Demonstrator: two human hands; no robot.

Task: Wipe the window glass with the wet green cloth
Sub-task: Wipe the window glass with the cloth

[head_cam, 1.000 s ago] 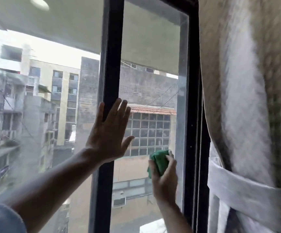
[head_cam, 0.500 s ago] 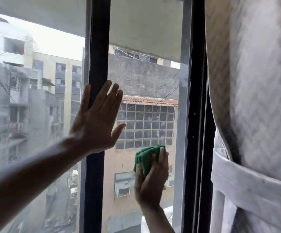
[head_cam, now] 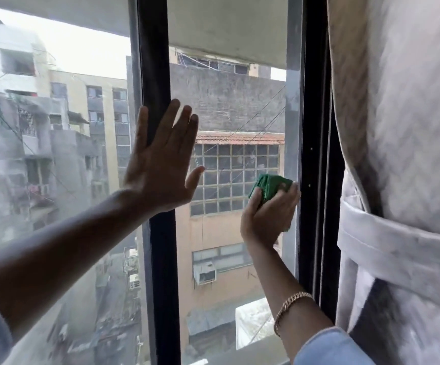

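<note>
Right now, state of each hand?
Left hand: open, flat against the black window frame, holding nothing.
Right hand: closed on the green cloth.

A black mullion (head_cam: 158,180) splits the frame's centre; a pale tied-back curtain (head_cam: 403,180) fills the right. Daylit apartment blocks (head_cam: 63,143) show outside at left.

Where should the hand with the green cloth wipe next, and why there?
Probably straight up along the right edge. The right hand presses the folded green cloth on the right pane close to the black side frame, about halfway up, so plenty of glass lies above it. The left hand is spread flat over the middle frame bar, seemingly bracing.
</note>
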